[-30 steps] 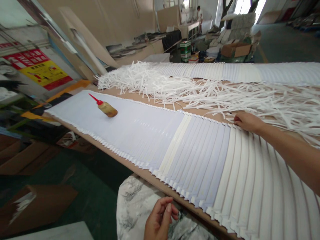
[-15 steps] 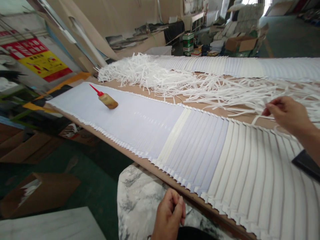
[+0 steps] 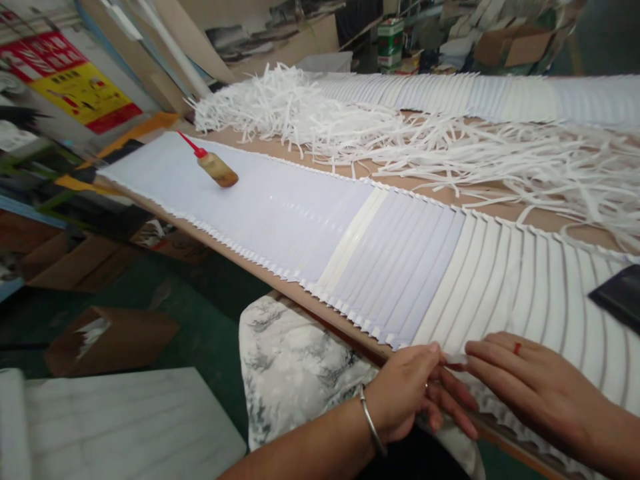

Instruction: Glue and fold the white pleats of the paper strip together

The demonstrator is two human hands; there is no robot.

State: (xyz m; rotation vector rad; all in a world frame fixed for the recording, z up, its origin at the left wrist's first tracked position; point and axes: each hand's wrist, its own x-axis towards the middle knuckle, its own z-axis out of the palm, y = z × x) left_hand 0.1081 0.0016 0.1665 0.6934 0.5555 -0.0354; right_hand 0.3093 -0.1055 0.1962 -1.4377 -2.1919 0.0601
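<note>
My left hand, with a bangle at the wrist, is at the table's near edge, thumb and forefinger pinched on a white strip. The other fingers hang loosely below. Close on its right, my right hand has its fingertips closed on the same strip; its thumb is hidden. Only a short stretch of the strip shows between the hands. Under and beyond them lies a long panel covered with white and pale-lilac strips side by side, their ends folded at the edges.
A glue bottle with a red nozzle lies on the panel's smooth left part. Loose white strips are heaped behind it. A dark flat object rests on the panel at right. A patterned cloth bulges below the table edge.
My right hand has come from the loose strips to the near edge, bringing a white strip. My left hand has moved up and right to meet it. The view has tilted down.
</note>
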